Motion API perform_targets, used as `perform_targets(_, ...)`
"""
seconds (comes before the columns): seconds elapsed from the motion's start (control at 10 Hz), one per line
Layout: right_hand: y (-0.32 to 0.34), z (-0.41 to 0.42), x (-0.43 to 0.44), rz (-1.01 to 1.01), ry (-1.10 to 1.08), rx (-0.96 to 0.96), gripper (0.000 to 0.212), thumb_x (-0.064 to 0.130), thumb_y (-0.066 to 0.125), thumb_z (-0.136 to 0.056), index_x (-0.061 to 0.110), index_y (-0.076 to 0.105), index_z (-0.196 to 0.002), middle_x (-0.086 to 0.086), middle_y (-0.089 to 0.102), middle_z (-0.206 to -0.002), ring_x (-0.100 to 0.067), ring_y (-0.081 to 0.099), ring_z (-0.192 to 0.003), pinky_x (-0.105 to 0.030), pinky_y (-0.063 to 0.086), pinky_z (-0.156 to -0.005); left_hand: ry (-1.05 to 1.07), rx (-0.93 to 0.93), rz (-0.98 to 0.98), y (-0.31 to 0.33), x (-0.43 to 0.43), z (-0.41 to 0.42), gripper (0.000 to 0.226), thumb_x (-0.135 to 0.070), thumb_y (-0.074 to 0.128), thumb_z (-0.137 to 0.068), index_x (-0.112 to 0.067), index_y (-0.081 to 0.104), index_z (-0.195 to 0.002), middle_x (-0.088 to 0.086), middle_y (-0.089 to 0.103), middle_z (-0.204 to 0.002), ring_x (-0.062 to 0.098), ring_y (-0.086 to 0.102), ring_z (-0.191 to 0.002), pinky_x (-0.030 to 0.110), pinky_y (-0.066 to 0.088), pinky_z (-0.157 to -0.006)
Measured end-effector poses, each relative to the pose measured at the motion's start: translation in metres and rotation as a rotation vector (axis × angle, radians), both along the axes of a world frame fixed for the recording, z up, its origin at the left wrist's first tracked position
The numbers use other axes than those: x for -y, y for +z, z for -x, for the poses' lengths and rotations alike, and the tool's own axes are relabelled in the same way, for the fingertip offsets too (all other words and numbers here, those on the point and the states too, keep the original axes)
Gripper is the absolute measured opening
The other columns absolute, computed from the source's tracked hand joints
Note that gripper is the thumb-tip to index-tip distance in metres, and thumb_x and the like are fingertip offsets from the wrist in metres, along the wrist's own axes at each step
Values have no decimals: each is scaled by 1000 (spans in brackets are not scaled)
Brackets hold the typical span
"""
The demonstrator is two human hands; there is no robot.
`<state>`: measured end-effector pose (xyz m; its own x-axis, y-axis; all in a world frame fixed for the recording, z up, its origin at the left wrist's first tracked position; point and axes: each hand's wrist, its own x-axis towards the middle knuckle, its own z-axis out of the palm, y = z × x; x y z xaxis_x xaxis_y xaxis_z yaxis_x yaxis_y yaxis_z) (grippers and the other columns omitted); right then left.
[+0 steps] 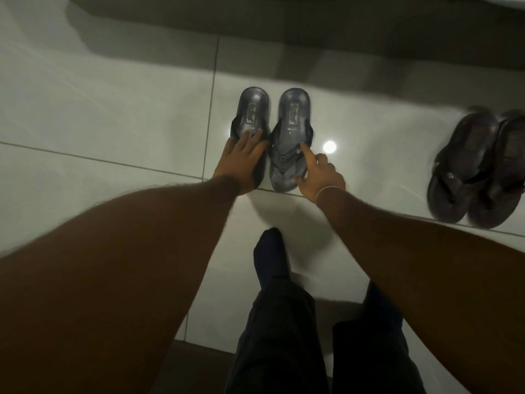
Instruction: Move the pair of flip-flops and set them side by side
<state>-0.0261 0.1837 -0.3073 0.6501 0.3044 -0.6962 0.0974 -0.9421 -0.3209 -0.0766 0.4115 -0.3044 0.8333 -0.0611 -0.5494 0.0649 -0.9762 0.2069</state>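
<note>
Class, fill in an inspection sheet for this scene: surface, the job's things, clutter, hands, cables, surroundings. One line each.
Surface: pale glossy tile floor with dark grout lines and a bright light reflection.
Job's things: left flip-flop and right flip-flop lie side by side on the floor.
Clutter: a second pair of dark flip-flops at the right edge, blurred.
Hands: left hand lies flat on the left flip-flop; right hand touches the right flip-flop's strap with its fingertips.
Cables: nothing seen.
Surroundings: a dark band along the far edge; the person's dark trousers below.
</note>
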Motion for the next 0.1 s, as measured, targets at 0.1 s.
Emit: perform_targets(0.1,27,0,3,17,-40,56,82,42,59,-105,37,12,-171,-15,48,-158,-38,59,-133,-52,54,-109,87,23,-14,21,16,6,111,-22,77,-86,-30,4,-169,3,-2,-180,27,-6,-164,48,-12,-124)
